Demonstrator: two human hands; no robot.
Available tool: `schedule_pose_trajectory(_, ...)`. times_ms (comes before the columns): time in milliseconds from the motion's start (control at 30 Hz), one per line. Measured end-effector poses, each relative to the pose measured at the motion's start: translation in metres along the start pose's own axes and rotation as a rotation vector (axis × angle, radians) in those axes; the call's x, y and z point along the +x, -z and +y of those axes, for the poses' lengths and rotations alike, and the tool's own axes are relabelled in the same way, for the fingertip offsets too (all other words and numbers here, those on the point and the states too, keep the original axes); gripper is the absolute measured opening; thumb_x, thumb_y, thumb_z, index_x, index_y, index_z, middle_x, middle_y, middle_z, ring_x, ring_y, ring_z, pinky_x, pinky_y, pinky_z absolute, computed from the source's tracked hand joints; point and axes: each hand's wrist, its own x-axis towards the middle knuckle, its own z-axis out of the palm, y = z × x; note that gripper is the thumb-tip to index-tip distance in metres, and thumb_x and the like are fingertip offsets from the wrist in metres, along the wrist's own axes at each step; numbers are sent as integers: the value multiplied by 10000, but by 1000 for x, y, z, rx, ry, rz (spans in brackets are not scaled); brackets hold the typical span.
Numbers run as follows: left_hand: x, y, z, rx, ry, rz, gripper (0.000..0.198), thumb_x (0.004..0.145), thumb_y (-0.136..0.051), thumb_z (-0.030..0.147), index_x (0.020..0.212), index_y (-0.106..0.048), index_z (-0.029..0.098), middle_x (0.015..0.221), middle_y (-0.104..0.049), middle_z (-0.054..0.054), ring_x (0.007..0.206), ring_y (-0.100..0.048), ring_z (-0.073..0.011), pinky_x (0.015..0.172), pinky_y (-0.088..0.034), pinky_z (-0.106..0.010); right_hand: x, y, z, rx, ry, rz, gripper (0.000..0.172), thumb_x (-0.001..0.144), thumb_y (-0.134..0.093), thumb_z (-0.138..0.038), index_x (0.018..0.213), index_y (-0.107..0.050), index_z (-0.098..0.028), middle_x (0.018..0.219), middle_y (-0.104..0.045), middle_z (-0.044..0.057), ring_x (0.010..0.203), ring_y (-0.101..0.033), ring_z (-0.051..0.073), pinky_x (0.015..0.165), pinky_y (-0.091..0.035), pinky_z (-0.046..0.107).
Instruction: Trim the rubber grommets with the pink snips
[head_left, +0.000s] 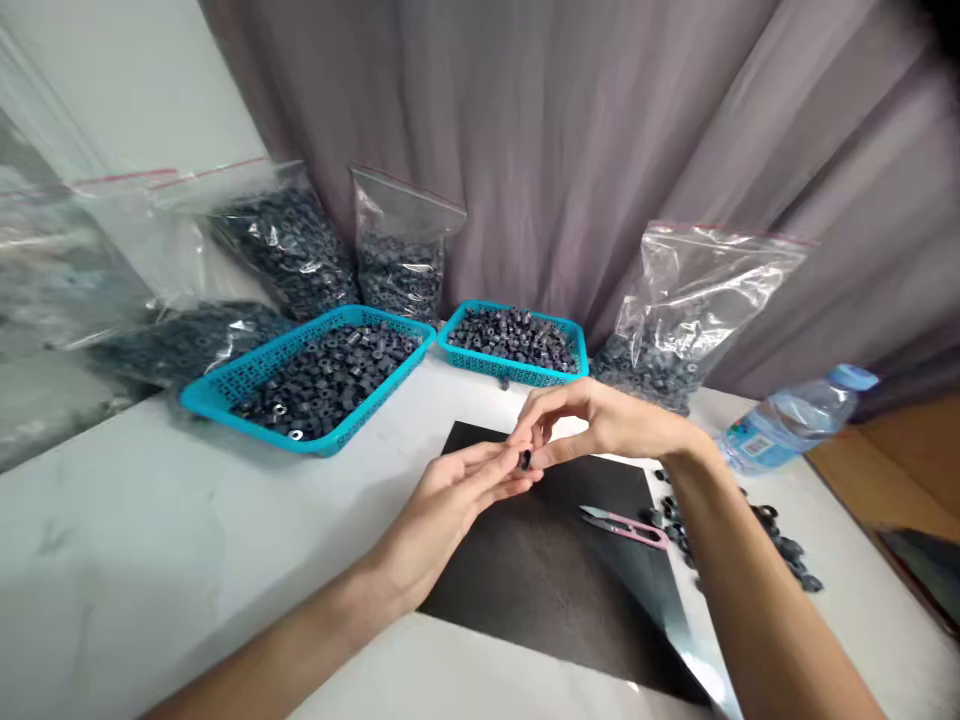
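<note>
Pinching black piece [525, 460] between left hand [436, 502] and right [616, 418].

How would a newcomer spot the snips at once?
On the white tabletop, find the black mat. Near its right edge, lower in the view than the right hand, lie small thread snips, blades pointing left. Pink and silver colouring sets them apart from the dark mat and the loose black pieces to the right.

You had in front of you two blue baskets [517, 373], one bottle [791, 420], one pair of snips [609, 523], one black mat [540, 570], at least four plastic bags [401, 272] and dark pieces [526, 460] too many to count.
</note>
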Motion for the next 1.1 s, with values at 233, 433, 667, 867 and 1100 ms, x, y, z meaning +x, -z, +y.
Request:
schedule_pose_trajectory(233, 1, 0, 0, 5, 48, 20, 294, 987, -595, 363, 1158, -730, 166, 1240, -740, -92, 1213, -653, -240, 1102, -468, -345, 5, 2, 5, -115, 28, 46, 196, 878, -749, -304, 1017, -778, -169, 978, -722, 55, 885, -657, 168, 825, -526, 288)
schedule_pose_trajectory(433, 15, 20, -13, 329, -30, 77, 358, 1026, -463, 426, 1207, -600, 149, 1189, -752, -152, 1170, -691, -252, 1044, -536, -397, 26, -10, 11, -414, 49, 233, 77, 866, -716, -181, 850, -790, -173, 822, -730, 27, 740, -658, 142, 692, -506, 237)
schedule_pose_trajectory(667, 96, 59, 0, 944, -471, 136, 186, 936, -583, 386, 1016, -617, 221, 1080, -705, -70, 999, -676, -266, 964, -522, -487, -5, 69, 11, -777, -65, 1003, 197, 945, -559, -250, 1012, -732, -187, 1018, -716, 69, 865, -655, 186, 826, -493, 324)
schedule_pose_trajectory(867, 157, 67, 12, 1215, -709, 159, 228, 934, -634, 313, 1111, -648, 170, 1198, -637, -84, 1160, -577, -274, 1018, -453, -525, -46, 185, -22, -1004, -352, 1404, 296, 987, -421, -254, 1179, -619, -148, 1172, -674, 173, 1024, -620, 280, 912, -461, 446)
schedule_pose_trajectory(1100, 173, 84, 1, 1354, -750, 172, 270, 968, -609, 335, 1180, -641, 172, 1216, -650, -88, 1125, -616, -256, 992, -489, -505, -69, 225, -6, -1128, -723, 1177, 308, 982, -600, -405, 1144, -639, -147, 1116, -667, 79, 992, -651, 215, 904, -521, 427)
